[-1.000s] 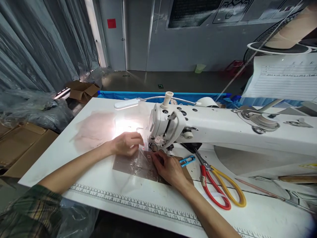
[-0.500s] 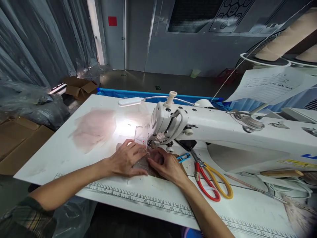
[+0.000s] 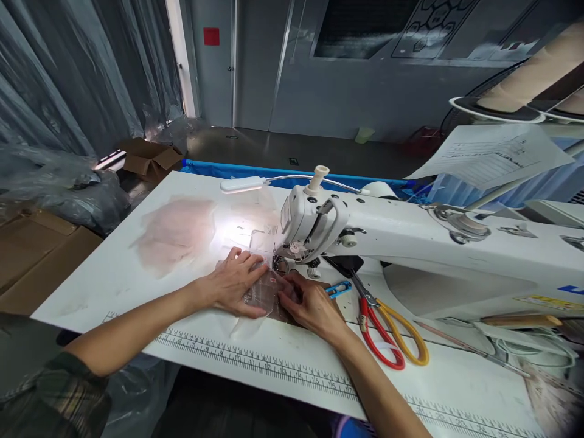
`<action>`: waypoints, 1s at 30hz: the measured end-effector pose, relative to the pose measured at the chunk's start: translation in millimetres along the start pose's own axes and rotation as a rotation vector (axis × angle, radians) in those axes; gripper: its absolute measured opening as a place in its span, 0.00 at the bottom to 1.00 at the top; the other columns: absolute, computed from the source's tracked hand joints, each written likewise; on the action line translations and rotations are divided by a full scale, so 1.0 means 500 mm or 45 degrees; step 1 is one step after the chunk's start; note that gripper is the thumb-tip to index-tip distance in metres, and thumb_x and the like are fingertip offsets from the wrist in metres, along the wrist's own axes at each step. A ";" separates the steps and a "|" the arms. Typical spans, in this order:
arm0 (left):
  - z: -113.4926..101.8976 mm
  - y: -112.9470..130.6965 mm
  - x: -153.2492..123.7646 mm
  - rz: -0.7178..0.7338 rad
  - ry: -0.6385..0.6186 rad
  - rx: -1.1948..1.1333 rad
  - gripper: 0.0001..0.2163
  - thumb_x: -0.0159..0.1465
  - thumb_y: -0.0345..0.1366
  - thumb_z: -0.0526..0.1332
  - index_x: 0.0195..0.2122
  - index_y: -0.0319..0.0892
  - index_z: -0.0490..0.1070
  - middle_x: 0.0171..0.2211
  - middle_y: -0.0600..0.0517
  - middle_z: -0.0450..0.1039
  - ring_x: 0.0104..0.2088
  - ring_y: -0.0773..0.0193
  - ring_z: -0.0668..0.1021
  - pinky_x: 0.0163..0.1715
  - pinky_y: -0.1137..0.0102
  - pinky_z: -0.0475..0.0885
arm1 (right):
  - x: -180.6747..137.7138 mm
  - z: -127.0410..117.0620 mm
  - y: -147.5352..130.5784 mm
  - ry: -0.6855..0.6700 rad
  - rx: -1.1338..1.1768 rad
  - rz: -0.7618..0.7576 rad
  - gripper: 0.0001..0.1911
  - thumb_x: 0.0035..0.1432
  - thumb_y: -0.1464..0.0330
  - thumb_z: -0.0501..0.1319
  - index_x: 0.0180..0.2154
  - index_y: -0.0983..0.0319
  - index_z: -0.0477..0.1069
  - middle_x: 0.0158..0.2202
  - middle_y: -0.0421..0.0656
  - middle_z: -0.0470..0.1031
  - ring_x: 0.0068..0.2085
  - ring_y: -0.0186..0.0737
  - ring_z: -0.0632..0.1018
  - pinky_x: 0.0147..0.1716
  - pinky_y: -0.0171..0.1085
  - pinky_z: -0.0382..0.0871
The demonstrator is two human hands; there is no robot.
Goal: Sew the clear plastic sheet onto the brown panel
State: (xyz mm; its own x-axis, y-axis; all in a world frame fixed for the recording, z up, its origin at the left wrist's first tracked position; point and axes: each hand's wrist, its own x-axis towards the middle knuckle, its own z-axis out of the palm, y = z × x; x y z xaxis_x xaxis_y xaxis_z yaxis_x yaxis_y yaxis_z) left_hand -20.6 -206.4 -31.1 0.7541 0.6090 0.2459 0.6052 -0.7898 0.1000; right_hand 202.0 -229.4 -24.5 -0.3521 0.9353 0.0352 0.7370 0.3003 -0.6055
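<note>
A white sewing machine (image 3: 392,234) stands on the white table (image 3: 137,292). A clear sheer fabric piece (image 3: 266,291) with a small red tag lies under its needle, over a brown sheet. My left hand (image 3: 237,281) lies flat on the fabric's left side, fingers stretched toward the needle. My right hand (image 3: 309,303) presses on the fabric's right side, fingers curled and pinched at its edge just before the presser foot.
Red and yellow scissors (image 3: 387,331) and blue thread snips (image 3: 336,291) lie right of my right hand. A pink fabric stack (image 3: 176,231) sits at the table's left. A lamp (image 3: 244,184) lights the needle area. A ruler strip (image 3: 274,371) runs along the front edge. Cardboard boxes (image 3: 41,249) stand at left.
My left hand has moved down onto the fabric and flattened out. Both hands have drawn closer together in front of the needle. The view has shifted slightly.
</note>
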 end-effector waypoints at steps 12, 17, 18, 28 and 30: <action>0.001 0.025 -0.002 -0.016 0.609 0.065 0.14 0.65 0.31 0.54 0.53 0.36 0.61 0.52 0.37 0.68 0.47 0.51 0.74 0.44 0.55 0.67 | -0.011 0.008 -0.004 0.111 0.125 -0.060 0.07 0.59 0.64 0.55 0.32 0.60 0.68 0.27 0.41 0.73 0.28 0.38 0.73 0.29 0.36 0.65; 0.024 0.058 -0.005 0.137 0.587 -0.062 0.22 0.61 0.29 0.56 0.56 0.35 0.56 0.53 0.37 0.68 0.51 0.50 0.73 0.47 0.55 0.71 | -0.013 0.030 -0.007 0.074 -0.006 -0.285 0.10 0.62 0.69 0.54 0.40 0.61 0.73 0.37 0.46 0.76 0.34 0.40 0.76 0.34 0.37 0.69; 0.030 0.056 -0.005 0.111 0.509 -0.123 0.21 0.62 0.31 0.57 0.56 0.34 0.57 0.52 0.37 0.69 0.51 0.50 0.73 0.47 0.55 0.71 | -0.014 0.031 -0.009 0.017 -0.079 -0.303 0.11 0.61 0.70 0.54 0.42 0.61 0.73 0.39 0.47 0.75 0.35 0.41 0.76 0.33 0.37 0.69; 0.031 0.007 -0.008 0.166 0.300 -0.365 0.06 0.67 0.34 0.58 0.36 0.42 0.75 0.47 0.48 0.75 0.45 0.60 0.77 0.46 0.60 0.71 | -0.018 -0.052 0.006 -0.247 0.164 -0.193 0.15 0.63 0.66 0.54 0.47 0.60 0.75 0.39 0.45 0.78 0.36 0.39 0.77 0.35 0.38 0.72; 0.026 0.014 -0.008 0.205 0.355 -0.229 0.07 0.67 0.33 0.59 0.35 0.40 0.75 0.48 0.46 0.74 0.44 0.59 0.77 0.47 0.58 0.71 | -0.009 -0.056 0.008 -0.203 0.092 -0.164 0.16 0.63 0.67 0.52 0.46 0.61 0.75 0.35 0.45 0.78 0.33 0.38 0.77 0.34 0.38 0.71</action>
State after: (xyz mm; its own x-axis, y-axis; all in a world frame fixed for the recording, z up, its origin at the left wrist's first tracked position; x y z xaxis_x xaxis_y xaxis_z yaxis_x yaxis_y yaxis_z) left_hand -16.3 -213.5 -43.7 0.7226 0.4517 0.5233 0.4108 -0.8894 0.2005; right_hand 222.7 -227.4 -4.5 -0.5316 0.8470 -0.0065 0.6388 0.3959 -0.6597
